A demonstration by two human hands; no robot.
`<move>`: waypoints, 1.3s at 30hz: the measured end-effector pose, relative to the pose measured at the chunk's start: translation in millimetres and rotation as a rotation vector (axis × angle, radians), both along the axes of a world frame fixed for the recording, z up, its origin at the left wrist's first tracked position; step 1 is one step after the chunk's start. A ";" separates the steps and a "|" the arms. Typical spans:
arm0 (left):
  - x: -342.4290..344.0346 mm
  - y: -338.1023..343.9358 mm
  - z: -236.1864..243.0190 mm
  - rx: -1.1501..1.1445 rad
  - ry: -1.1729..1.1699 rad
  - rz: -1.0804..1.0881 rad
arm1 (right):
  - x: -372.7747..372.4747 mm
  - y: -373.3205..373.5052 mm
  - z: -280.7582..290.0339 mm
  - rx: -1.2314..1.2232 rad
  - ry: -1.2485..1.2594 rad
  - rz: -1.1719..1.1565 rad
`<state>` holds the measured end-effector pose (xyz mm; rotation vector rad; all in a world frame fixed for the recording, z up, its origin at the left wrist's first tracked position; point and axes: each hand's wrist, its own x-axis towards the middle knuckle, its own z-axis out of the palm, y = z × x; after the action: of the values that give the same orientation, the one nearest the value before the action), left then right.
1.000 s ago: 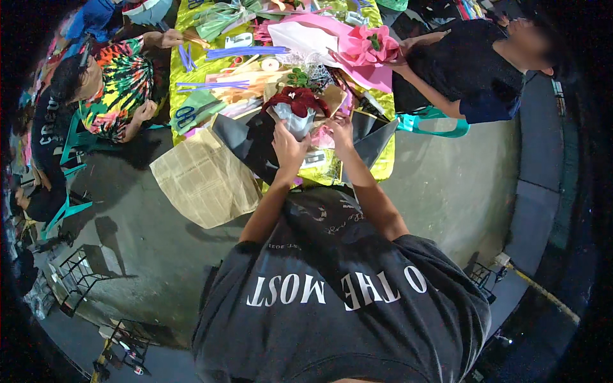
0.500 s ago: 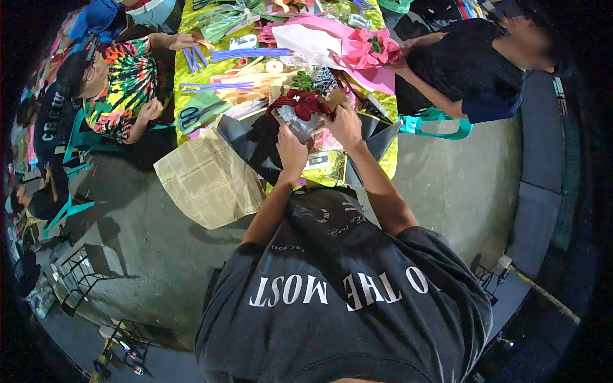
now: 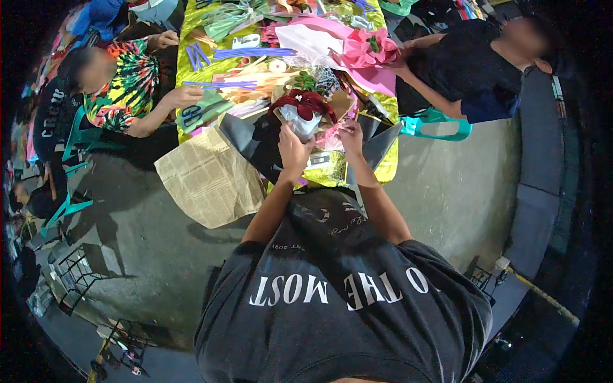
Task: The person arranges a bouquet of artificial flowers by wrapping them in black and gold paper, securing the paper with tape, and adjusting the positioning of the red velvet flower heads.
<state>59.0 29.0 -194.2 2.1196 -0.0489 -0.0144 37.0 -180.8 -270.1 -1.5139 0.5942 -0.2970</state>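
A dark red flower with a pale centre sits in a whitish inner wrap at the near end of the table. My left hand is closed on the base of this wrap, below the petals. To its right, my right hand has its fingers drawn together beside some pink material; what they pinch is too small to make out. Black wrapping paper spreads beneath the flower on both sides. Brown newsprint-patterned paper hangs over the table's left corner.
Yellow shiny cloth covers the table. Purple strips, a tape roll and green leaves lie beyond the flower. At right, a person holds a pink bouquet; at left, another person's hand reaches over purple strips.
My right hand has come down and away from the flower's right edge, toward the pink material. My left hand stays at the wrap. The person at left has reached forward onto the table.
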 end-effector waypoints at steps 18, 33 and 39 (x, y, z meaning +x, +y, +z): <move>-5.3 13.9 -18.9 0.135 -0.103 -0.017 | 4.9 68.3 9.1 0.572 0.180 0.059; -12.2 21.7 -43.1 -0.437 0.042 0.154 | -5.9 69.8 -22.5 0.647 0.090 0.091; -13.5 25.3 -35.6 -0.360 0.012 0.061 | -6.9 76.4 -22.3 0.571 0.150 0.059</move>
<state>45.5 54.3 -229.8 1.7605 0.0193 0.0163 30.1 -104.3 -292.4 -1.0019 0.6819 0.0369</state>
